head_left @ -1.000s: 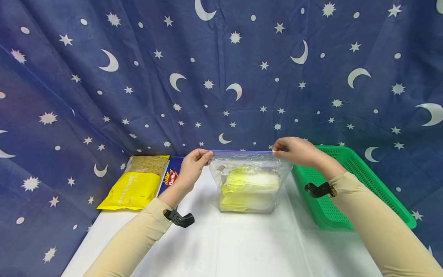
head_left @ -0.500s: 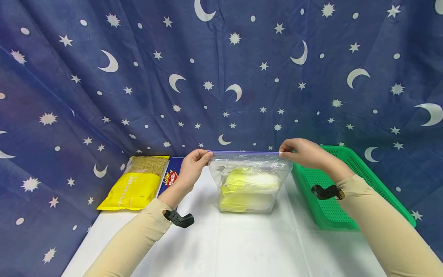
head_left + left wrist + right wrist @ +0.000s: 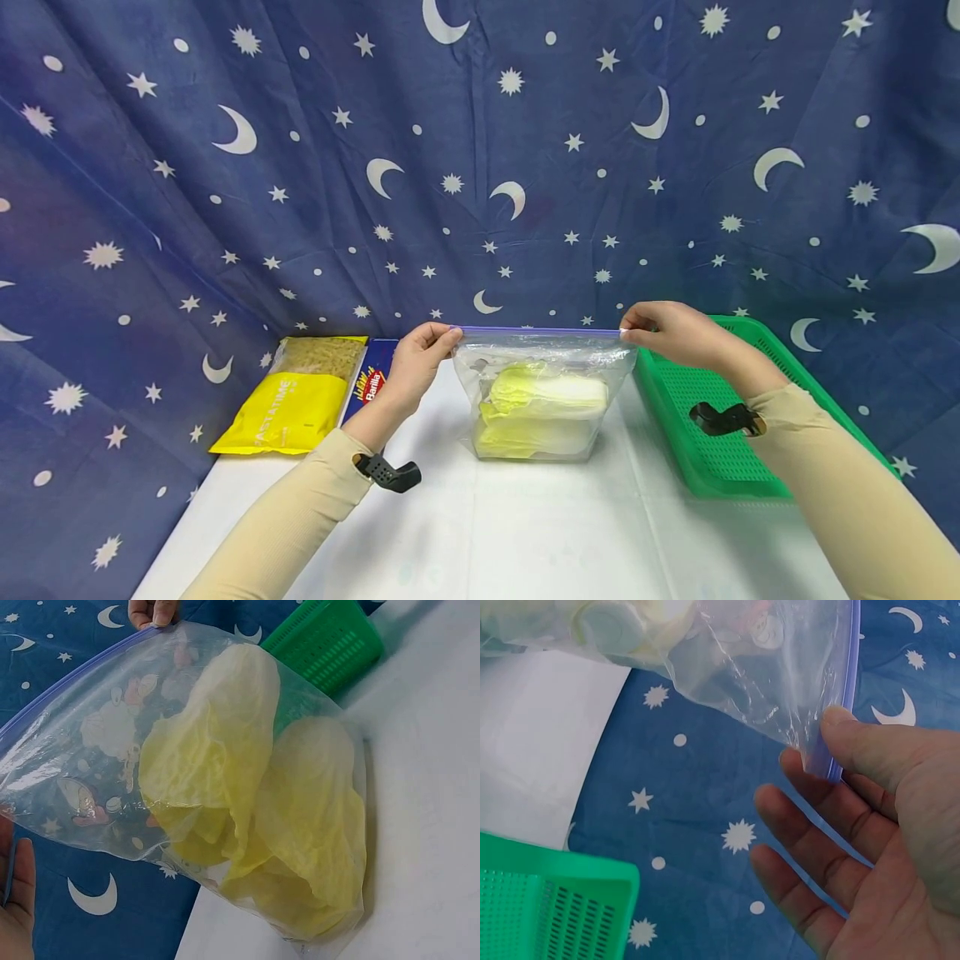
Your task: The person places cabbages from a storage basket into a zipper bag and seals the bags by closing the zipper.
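A clear zip bag point(image 3: 472, 367) stands upright on the table with pale yellow-green napa cabbage point(image 3: 547, 392) inside. Two pieces of the cabbage point(image 3: 217, 742) show through the plastic in the left wrist view. My left hand point(image 3: 415, 367) pinches the left end of the bag's purple zip strip point(image 3: 536, 332). At the right top corner, my right hand point(image 3: 671, 335) holds the other end of the strip between thumb and index finger. Its remaining fingers point(image 3: 802, 889) are spread loosely below in the right wrist view. The zip edges lie together along the straight strip.
A green plastic basket point(image 3: 678, 442) stands to the right, partly under my right forearm. On the left lie a yellow pasta bag point(image 3: 300, 408) and a blue Barilla box point(image 3: 382, 358). Behind the white table point(image 3: 555, 533) hangs a blue curtain point(image 3: 450, 108) with moons and stars.
My right hand has slid rightward along the purple zip strip, from short of the corner to its right end. The left hand and the cabbage have stayed in place.
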### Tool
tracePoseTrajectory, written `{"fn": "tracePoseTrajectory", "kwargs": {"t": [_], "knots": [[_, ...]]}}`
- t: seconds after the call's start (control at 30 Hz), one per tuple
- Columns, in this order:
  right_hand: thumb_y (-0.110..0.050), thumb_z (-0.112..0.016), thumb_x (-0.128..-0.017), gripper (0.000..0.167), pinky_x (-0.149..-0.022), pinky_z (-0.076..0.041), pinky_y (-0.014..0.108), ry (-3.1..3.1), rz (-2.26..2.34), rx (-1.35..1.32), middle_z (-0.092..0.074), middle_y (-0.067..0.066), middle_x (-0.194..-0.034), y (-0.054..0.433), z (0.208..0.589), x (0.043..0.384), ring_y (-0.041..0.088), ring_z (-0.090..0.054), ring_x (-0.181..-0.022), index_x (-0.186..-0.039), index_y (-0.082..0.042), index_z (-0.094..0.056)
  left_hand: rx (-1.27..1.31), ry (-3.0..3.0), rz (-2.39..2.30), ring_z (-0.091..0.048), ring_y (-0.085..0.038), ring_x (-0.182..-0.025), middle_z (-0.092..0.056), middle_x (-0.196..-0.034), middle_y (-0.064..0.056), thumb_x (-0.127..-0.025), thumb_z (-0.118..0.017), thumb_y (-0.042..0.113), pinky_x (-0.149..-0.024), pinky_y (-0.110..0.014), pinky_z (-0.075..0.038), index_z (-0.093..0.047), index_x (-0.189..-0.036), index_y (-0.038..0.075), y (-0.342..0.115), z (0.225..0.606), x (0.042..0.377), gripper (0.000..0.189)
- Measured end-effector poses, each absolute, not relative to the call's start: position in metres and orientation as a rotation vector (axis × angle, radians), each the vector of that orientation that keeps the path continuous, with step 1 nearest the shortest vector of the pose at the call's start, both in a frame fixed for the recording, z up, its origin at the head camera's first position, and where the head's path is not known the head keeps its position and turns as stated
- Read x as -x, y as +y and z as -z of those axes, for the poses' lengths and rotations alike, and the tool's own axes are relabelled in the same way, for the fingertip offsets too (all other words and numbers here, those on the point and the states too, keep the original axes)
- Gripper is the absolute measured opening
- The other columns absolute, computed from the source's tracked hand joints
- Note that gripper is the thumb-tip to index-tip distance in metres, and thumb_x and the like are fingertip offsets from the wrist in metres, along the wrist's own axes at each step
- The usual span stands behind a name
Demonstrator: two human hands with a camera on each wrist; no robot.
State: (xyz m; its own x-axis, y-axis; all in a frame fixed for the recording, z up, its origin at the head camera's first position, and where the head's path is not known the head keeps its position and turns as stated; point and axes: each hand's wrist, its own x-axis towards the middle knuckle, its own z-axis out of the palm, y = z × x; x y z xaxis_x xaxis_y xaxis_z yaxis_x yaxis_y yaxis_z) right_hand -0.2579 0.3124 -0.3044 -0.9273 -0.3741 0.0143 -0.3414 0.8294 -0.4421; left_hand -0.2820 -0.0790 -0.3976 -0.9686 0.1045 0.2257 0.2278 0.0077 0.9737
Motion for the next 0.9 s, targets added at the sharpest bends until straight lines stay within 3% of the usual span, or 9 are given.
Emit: {"fn": "tracePoseTrajectory", "kwargs": {"t": [0.43,0.6,0.9], "knots": [[-0.031,-0.060,-0.105,0.026,-0.085,-0.054,0.041,2.850,0.942,0.516,-0.067,0.007,-0.108,0.317,0.312,0.257,0.024,-0.061,-0.099,-0.115,-0.007,-0.063,0.376,-2.132,2.163,-0.064,-0.018,-0.093,-0.071,-0.099,-0.005,-0.100,-0.069,0.026,-0.091,-0.029,-0.055,-0.068,-0.107,0.000,-0.080,0.399,0.281,0.026],[-0.030,-0.060,-0.105,0.034,-0.088,-0.057,0.036,2.707,1.234,0.434,-0.068,0.013,-0.116,0.318,0.324,0.256,0.026,-0.065,-0.105,-0.123,-0.001,-0.059,0.362,-2.113,2.217,-0.067,-0.017,-0.096,-0.072,-0.103,-0.006,-0.100,-0.069,0.023,-0.091,-0.031,-0.056,-0.067,-0.110,0.000,-0.082,0.400,0.278,0.025],[-0.033,-0.068,-0.100,0.052,-0.091,-0.058,0.035,2.489,1.525,0.325,-0.069,0.017,-0.123,0.318,0.345,0.255,0.017,-0.069,-0.108,-0.136,0.002,-0.053,0.390,-2.160,2.254,-0.068,-0.019,-0.100,-0.071,-0.108,-0.010,-0.100,-0.069,0.022,-0.092,-0.033,-0.057,-0.065,-0.119,0.000,-0.087,0.401,0.274,0.029]]}}
